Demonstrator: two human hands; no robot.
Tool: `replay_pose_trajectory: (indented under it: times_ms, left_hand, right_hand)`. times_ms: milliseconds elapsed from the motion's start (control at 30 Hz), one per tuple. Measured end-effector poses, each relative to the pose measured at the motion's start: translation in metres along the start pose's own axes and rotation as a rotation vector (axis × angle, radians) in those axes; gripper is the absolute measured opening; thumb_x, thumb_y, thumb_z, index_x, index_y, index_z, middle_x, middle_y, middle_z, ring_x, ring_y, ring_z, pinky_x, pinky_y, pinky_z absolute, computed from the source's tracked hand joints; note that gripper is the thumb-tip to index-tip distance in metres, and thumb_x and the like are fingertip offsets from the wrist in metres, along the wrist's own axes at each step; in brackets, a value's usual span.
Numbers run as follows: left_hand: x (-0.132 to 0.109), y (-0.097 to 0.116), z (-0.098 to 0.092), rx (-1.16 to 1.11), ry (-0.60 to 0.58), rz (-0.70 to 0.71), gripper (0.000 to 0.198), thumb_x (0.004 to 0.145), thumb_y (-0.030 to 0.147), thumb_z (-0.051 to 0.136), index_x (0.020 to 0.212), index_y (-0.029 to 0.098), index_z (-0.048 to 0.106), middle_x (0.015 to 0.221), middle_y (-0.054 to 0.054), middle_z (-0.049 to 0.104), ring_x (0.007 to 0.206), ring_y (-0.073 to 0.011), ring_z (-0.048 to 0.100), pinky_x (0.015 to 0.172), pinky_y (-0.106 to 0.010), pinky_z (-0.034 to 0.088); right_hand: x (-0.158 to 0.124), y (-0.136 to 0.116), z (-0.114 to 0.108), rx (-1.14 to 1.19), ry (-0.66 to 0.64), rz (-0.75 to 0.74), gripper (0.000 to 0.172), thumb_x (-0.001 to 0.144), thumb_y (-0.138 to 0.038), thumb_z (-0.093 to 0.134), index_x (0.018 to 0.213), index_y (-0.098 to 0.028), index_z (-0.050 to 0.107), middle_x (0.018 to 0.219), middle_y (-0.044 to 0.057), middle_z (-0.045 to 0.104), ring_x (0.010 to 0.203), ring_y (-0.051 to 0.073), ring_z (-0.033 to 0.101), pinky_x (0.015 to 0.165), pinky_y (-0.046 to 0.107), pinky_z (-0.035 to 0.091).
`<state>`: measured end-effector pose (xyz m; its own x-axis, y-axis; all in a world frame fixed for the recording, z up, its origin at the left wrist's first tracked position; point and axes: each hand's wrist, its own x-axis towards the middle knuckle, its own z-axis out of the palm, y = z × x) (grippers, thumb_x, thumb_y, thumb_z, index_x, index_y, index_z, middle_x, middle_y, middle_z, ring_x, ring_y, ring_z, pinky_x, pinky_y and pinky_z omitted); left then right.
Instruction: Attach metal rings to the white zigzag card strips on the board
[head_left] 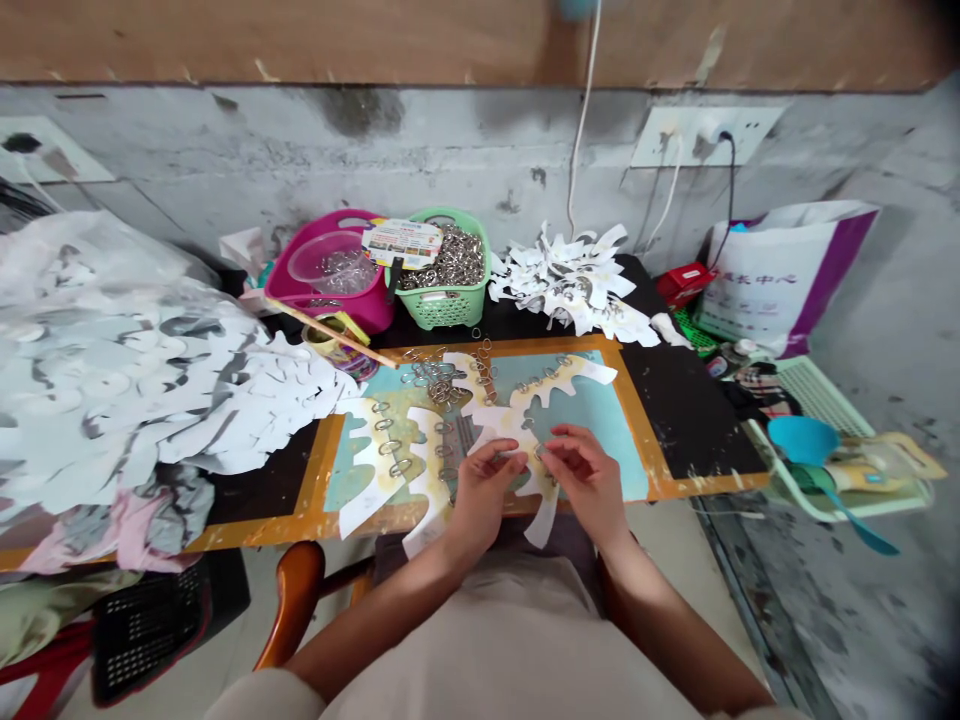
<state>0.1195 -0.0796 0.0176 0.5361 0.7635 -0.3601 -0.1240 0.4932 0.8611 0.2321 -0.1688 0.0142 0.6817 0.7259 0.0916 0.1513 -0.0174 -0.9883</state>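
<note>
— left hand (484,490), state?
— at the near edge of the table (697,420). fingers curled, thumb and fingertips pinched on the white paper cutout (541,520).
— right hand (589,480)?
— just beside the left. thumb and forefinger closed on the same cutout, at its upper edge. ring between those fingertips or not: too small to tell.
— position of the cutout?
— between both hands, over the front border of the teal mat (600,410), lower tail hanging past the table edge toward the lap.
— immediate surroundings?
— further cutouts (358,500) flat on the mat, left of the hands, metal rings (390,447) clipped along them. loose rings (435,385) heaped farther back on the mat.
— rear of the table?
— green basket (450,290) full of rings. pink basket (330,290) just beside it on the left, clear bowl (330,255) inside. heap of cutouts (570,275) right of the green basket.
— sides?
— large pile of white cutouts (150,380) far left, well apart from the hands. far right: white and purple bag (780,280) against the wall, pale green tray (825,400) below it, blue scoop (802,440) in the tray.
</note>
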Motion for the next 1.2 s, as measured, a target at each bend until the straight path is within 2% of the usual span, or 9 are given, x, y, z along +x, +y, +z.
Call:
replay_pose_trajectory:
  times_ms: [200,367,500,700,767,900,967,1067,1200]
  left_hand:
    - [0.002,-0.006,-0.001,0.060,-0.069,-0.013,0.036,0.073,0.040,0.075,0.093,0.020,0.054,0.056,0.011,0.047,0.042,-0.0017,0.031,0.041,-0.013,0.026]
    - [0.006,-0.017,-0.003,0.055,-0.058,0.106,0.030,0.074,0.034,0.074,0.088,0.019,0.052,0.071,0.006,0.057,0.056,-0.0042,0.047,0.052,-0.015,0.037]
    - [0.002,-0.017,-0.004,-0.047,-0.101,0.029,0.031,0.069,0.033,0.076,0.086,0.020,0.052,0.080,0.004,0.058,0.066,-0.0070,0.054,0.060,-0.018,0.044]
    - [-0.021,-0.018,-0.015,-0.202,-0.319,-0.023,0.040,0.071,0.049,0.071,0.094,0.022,0.052,0.098,-0.004,0.061,0.098,-0.0221,0.062,0.092,-0.044,0.049]
    - [-0.027,-0.018,-0.020,-0.051,-0.242,0.124,0.036,0.082,0.046,0.063,0.107,0.024,0.049,0.108,-0.006,0.059,0.104,-0.0223,0.060,0.096,-0.044,0.046]
    - [-0.022,-0.010,-0.027,0.478,0.126,0.722,0.041,0.082,0.029,0.066,0.115,0.025,0.044,0.124,-0.010,0.051,0.119,-0.0246,0.050,0.107,-0.043,0.036]
    - [-0.010,-0.006,-0.026,0.805,-0.008,0.842,0.043,0.077,0.020,0.068,0.115,0.024,0.046,0.123,-0.010,0.055,0.123,-0.0269,0.049,0.111,-0.047,0.030]
    - [0.014,-0.009,-0.022,1.128,-0.331,0.767,0.048,0.075,0.011,0.063,0.119,0.022,0.047,0.120,-0.009,0.062,0.122,-0.0273,0.051,0.112,-0.051,0.023]
    - [0.039,-0.023,-0.019,1.194,-0.439,0.664,0.053,0.071,0.010,0.065,0.119,0.020,0.045,0.104,-0.005,0.070,0.111,-0.0276,0.058,0.111,-0.051,0.024]
  right_hand:
    - [-0.002,0.005,0.003,-0.169,0.059,-0.046,0.014,0.087,-0.033,0.065,0.092,-0.022,0.073,0.114,0.009,0.060,0.093,0.019,0.063,0.079,0.031,0.052]
    - [-0.002,0.003,0.007,-0.214,0.037,-0.041,0.016,0.087,-0.034,0.063,0.090,-0.021,0.072,0.105,0.009,0.067,0.098,0.022,0.063,0.083,0.033,0.050]
    - [0.001,-0.008,-0.008,-0.217,-0.115,-0.030,0.015,0.088,-0.034,0.062,0.085,-0.020,0.067,0.083,0.004,0.070,0.075,0.018,0.063,0.072,0.029,0.049]
    - [0.023,-0.037,-0.048,-0.495,-0.429,-0.165,0.013,0.091,-0.029,0.058,0.082,-0.022,0.064,0.077,0.001,0.068,0.071,0.017,0.059,0.066,0.027,0.042]
    - [0.032,-0.036,-0.052,-0.599,-0.567,-0.250,0.014,0.093,-0.026,0.055,0.083,-0.022,0.064,0.077,0.001,0.067,0.072,0.017,0.058,0.072,0.029,0.040]
    - [0.041,-0.007,-0.040,-0.752,-0.699,-0.375,0.012,0.092,-0.019,0.055,0.083,-0.020,0.064,0.083,0.003,0.067,0.083,0.018,0.058,0.078,0.032,0.036]
    - [0.039,0.013,-0.032,-0.822,-0.654,-0.400,0.012,0.091,-0.016,0.057,0.082,-0.020,0.064,0.094,0.005,0.066,0.091,0.020,0.056,0.078,0.032,0.035]
    - [0.035,0.034,-0.027,-0.840,-0.606,-0.391,0.012,0.090,-0.015,0.058,0.082,-0.020,0.065,0.093,0.005,0.063,0.088,0.020,0.052,0.075,0.032,0.034]
    - [0.031,0.046,-0.029,-0.802,-0.587,-0.390,0.015,0.094,-0.020,0.054,0.084,-0.020,0.066,0.080,0.003,0.060,0.079,0.019,0.051,0.071,0.031,0.034]
